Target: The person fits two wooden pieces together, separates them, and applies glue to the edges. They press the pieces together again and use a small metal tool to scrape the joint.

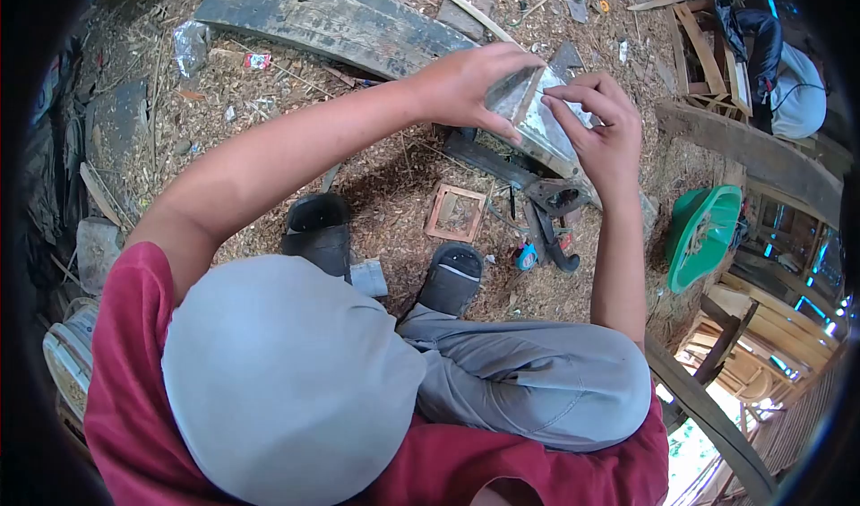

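My left hand (470, 90) is closed around a small, shiny glass-like panel piece with a thin wooden strip (530, 94) along it. Its thumb is on the near side and the fingers reach over the far side. At the piece's right end is my right hand (609, 130), with thumb and index finger pinched together. Whatever sits between those fingertips is too small to make out. Beneath the hands lies a weathered wooden beam (349, 27). A dark tool that looks like a handsaw (557, 197) rests just below, near a small square wooden frame (455, 212).
A blue tape measure (527, 255) lies on the chip-covered ground by my sandalled foot (451, 278). To the right stands a green basin (708, 237). Another person's knee or clothing (797, 94) shows at the upper right, beside timber (752, 143).
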